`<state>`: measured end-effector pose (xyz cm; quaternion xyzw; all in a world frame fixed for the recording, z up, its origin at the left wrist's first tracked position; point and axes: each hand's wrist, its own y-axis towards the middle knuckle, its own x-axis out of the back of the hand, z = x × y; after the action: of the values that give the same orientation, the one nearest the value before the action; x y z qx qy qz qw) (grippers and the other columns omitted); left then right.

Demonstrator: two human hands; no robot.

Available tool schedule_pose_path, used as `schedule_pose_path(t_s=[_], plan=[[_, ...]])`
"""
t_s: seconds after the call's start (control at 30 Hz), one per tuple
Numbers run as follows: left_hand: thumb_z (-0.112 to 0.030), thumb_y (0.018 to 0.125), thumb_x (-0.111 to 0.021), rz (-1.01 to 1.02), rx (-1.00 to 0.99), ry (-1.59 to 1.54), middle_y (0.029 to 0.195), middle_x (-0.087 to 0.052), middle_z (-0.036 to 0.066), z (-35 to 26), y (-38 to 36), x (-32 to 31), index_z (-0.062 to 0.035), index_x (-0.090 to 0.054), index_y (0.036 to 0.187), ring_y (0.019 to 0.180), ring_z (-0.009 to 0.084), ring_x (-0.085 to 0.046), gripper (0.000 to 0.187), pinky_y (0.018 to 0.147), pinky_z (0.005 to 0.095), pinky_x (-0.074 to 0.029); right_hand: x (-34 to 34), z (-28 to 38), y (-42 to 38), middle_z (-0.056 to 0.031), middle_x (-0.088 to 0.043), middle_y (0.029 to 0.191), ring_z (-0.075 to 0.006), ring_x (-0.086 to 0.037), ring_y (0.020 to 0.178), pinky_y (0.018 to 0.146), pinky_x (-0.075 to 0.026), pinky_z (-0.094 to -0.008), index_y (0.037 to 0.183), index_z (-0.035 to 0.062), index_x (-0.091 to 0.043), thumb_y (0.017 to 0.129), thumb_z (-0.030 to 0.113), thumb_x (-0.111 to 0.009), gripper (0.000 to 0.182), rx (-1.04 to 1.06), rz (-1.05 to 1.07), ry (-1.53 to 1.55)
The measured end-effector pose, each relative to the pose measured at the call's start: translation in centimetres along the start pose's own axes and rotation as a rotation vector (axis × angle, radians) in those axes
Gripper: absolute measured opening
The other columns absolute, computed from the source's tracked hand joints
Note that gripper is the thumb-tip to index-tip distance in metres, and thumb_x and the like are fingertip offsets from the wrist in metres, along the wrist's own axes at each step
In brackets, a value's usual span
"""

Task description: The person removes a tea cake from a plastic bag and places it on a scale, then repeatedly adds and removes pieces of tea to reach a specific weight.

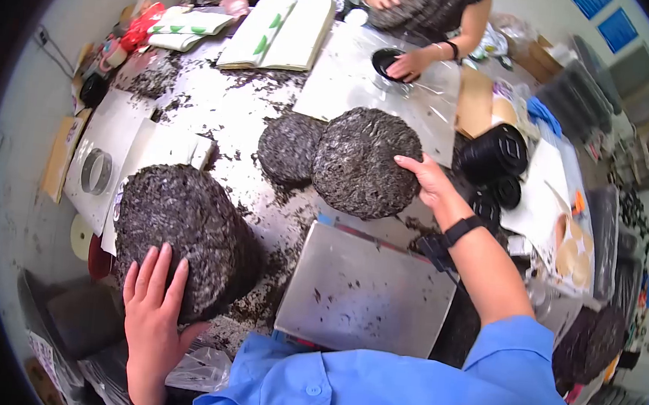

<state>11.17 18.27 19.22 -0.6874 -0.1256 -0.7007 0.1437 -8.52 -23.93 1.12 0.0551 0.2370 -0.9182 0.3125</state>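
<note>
My left hand (153, 303) lies with spread fingers against the side of a tall stack of dark, flaky round cakes (184, 221) at the table's left front. Farther right, my right hand (423, 176) grips the right edge of a large dark round cake (366, 162), thumb and fingers at its rim. That cake's left edge meets a smaller dark cake (289, 149) on the table. Below the large cake is a flat silver metal surface (367, 291) sprinkled with dark flakes.
Across the table, a co-worker's hand (410, 65) reaches into a black round container (387, 61). White-green packets (277, 32) lie at the back. Black round containers (495, 154) stand at the right, a metal ring (96, 171) at the left. Dark flakes litter the tabletop (232, 109).
</note>
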Motion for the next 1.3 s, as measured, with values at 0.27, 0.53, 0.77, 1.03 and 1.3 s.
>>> schedule_pose_path(t_s=[0.27, 0.53, 0.77, 1.03, 1.3], plan=[[-0.053, 0.074, -0.062, 0.03, -0.073, -0.109, 0.133, -0.057, 0.018, 2.7, 0.7, -0.1, -0.0051, -0.063, 0.118, 0.127, 0.037, -0.049, 0.065, 0.104, 0.0515, -0.035, 3.1, -15.2, 18.2, -0.0191, -0.062, 0.122, -0.0321, -0.06, 0.112, 0.094, -0.048, -0.0426, 0.13, -0.0071, -0.048, 0.071, 0.024, -0.083, 0.075, -0.167, -0.303, -0.519], [-0.003, 0.078, -0.061, -0.603, -0.082, -0.269, 0.117, -0.064, 0.024, 3.5, -0.7, 1.0, 0.005, -0.061, 0.118, 0.116, 0.0371, -0.06, 0.041, 0.099, 0.0452, -0.047, -0.5, 1.5, 6.7, -0.0239, -0.05, 0.137, -0.0263, -0.05, 0.126, 0.104, -0.039, -0.0336, 0.138, -0.0092, -0.041, 0.086, 0.036, -0.071, 0.075, 0.149, -0.126, -0.729], [-0.022, 0.102, -0.046, -0.739, 0.365, -2.197, 0.129, -0.057, 0.01, -1.1, 0.3, 0.5, -0.0011, -0.047, 0.133, 0.119, 0.0205, -0.055, 0.037, 0.101, 0.0368, -0.045, -13.5, 8.1, -17.1, -0.0131, -0.042, 0.146, -0.0239, -0.048, 0.128, 0.107, -0.041, -0.0396, 0.147, 0.0012, -0.028, 0.082, 0.037, -0.074, 0.087, 0.131, 0.556, 0.08], [-0.046, 0.057, -0.084, -0.272, -0.148, -0.114, 0.149, -0.037, 0.019, 2.6, -1.9, 2.0, -0.0024, -0.04, 0.143, 0.14, 0.0326, -0.033, 0.106, 0.115, 0.047, -0.025, -9.8, 0.4, -28.3, -0.0097, -0.063, 0.12, -0.0152, -0.059, 0.106, 0.097, -0.046, -0.0319, 0.126, 0.0, -0.054, 0.087, 0.001, -0.065, 0.041, 0.351, -0.193, 0.156], [-0.038, 0.065, -0.081, -0.053, -0.365, -0.098, 0.135, -0.056, 0.013, 6.1, -1.1, 0.0, -0.0075, -0.057, 0.129, 0.129, 0.0317, -0.047, 0.075, 0.104, 0.0434, -0.039, -8.9, -13.0, -32.7, -0.0144, -0.038, 0.149, -0.0316, -0.033, 0.14, 0.115, -0.025, -0.0509, 0.14, 0.0071, -0.042, 0.077, 0.028, -0.076, 0.075, 0.406, 0.035, -1.523]])
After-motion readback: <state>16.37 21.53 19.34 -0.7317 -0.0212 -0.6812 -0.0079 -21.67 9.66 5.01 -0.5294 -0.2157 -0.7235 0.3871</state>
